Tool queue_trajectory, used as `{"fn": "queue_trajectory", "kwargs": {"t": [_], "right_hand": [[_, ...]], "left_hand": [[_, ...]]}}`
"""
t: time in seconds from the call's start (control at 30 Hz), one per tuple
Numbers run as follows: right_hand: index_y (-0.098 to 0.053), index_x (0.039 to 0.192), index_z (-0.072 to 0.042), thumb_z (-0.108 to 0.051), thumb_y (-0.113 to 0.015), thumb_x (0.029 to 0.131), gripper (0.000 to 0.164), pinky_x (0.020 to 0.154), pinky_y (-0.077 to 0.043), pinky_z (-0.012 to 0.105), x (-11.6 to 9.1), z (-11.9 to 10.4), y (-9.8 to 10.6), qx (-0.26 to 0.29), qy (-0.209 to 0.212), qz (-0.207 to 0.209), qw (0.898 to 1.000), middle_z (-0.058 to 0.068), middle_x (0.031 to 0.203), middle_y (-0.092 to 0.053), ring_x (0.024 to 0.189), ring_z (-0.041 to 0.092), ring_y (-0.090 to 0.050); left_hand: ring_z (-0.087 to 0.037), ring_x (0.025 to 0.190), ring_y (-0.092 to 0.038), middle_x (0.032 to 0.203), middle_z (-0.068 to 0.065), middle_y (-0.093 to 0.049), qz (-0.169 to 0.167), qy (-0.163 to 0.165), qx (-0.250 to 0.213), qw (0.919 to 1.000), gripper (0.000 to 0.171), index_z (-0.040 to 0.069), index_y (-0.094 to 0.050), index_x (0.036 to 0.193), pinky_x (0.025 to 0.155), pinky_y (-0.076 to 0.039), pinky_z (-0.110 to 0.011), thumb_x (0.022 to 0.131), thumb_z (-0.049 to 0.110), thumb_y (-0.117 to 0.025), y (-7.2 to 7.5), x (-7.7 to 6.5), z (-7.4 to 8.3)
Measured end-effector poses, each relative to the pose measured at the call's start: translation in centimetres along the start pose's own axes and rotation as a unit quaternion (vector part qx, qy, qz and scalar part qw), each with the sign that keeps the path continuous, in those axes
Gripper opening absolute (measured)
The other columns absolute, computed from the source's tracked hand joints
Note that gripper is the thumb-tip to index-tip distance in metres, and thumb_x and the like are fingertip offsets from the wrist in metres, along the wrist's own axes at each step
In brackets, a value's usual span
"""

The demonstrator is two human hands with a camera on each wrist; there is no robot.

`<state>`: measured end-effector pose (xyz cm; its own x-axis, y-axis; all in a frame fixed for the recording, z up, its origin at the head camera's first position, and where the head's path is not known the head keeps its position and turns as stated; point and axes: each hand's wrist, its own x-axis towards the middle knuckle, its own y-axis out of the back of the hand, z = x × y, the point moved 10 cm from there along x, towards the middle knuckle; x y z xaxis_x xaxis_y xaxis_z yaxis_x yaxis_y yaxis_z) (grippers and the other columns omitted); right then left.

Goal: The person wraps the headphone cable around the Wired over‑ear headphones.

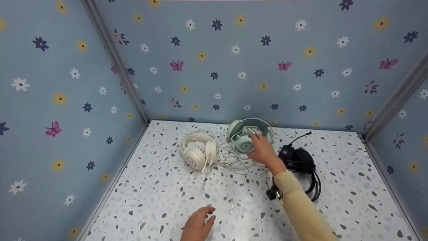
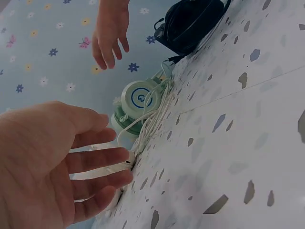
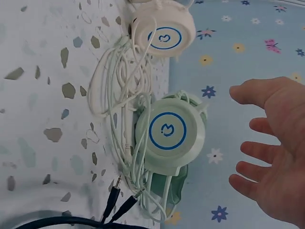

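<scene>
Light green headphones (image 1: 246,146) lie near the back wall, their pale cables bunched beside them. My right hand (image 1: 263,151) hovers over their near ear cup with spread, bent fingers; in the right wrist view a gap shows between the hand (image 3: 271,148) and the green ear cup (image 3: 167,131). Cream-white headphones (image 1: 195,158) lie to the left of the green pair. Black headphones (image 1: 297,160) with a boom microphone lie on the right, partly behind my right forearm. At the near side, my left hand (image 1: 198,225) is held above the tabletop, fingers loosely bent, holding nothing.
The speckled white tabletop (image 1: 160,190) is bounded by blue flower-patterned walls (image 1: 214,60) at the back and both sides. Tangled white cables (image 1: 234,160) spread between the cream and green headphones. Black cable plugs (image 3: 112,202) lie close to the green pair.
</scene>
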<state>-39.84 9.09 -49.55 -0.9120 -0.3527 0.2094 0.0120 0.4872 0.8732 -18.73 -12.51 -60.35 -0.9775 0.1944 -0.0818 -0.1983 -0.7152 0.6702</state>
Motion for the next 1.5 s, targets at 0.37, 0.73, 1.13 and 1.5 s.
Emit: {"fn": "queue_trajectory", "kwargs": {"t": [0.37,0.73,1.13,1.5], "right_hand": [[-0.045,0.139,-0.004,-0.022,-0.074,0.088,0.061,0.094,-0.041,0.058,7.4,5.1,-5.4,-0.126,-0.111,-0.096,0.981,0.021,0.131,-0.051,0.118,0.042,-0.05],[-0.051,0.131,-0.004,-0.012,-0.077,0.083,0.055,0.086,-0.046,0.052,4.9,3.3,-2.8,-0.069,-0.025,-0.02,0.997,0.021,0.118,-0.055,0.106,0.039,-0.055],[-0.06,0.121,-0.011,-0.01,-0.088,0.07,0.058,0.074,-0.048,0.043,-7.0,-4.6,4.9,-0.011,0.094,0.096,0.991,0.007,0.102,-0.054,0.089,0.025,-0.054],[-0.065,0.112,-0.022,-0.011,-0.094,0.057,0.063,0.069,-0.051,0.032,-20.0,-7.3,3.9,0.006,0.066,0.127,0.99,-0.005,0.102,-0.052,0.088,0.012,-0.054]], "left_hand": [[-0.021,0.093,-0.062,0.102,-0.001,-0.066,-0.034,-0.02,0.011,0.9992,0.023,0.009,-0.067,0.113,0.076,-0.051,-0.04,0.094,0.023,-0.065,-1.6,0.0,1.9],[-0.02,0.1,-0.058,0.112,0.0,-0.063,0.218,-0.131,0.101,0.9619,0.025,0.011,-0.066,0.115,0.085,-0.048,-0.039,0.09,0.012,-0.068,8.1,3.8,4.4],[-0.017,0.103,-0.059,0.112,-0.001,-0.063,0.212,-0.151,0.012,0.9654,0.023,0.01,-0.065,0.118,0.086,-0.049,-0.037,0.095,0.01,-0.063,9.3,6.5,4.8],[-0.017,0.101,-0.062,0.112,-0.002,-0.064,0.143,-0.179,-0.173,0.9579,0.021,0.009,-0.064,0.119,0.08,-0.05,-0.033,0.1,0.013,-0.057,7.3,4.5,7.7]]}}
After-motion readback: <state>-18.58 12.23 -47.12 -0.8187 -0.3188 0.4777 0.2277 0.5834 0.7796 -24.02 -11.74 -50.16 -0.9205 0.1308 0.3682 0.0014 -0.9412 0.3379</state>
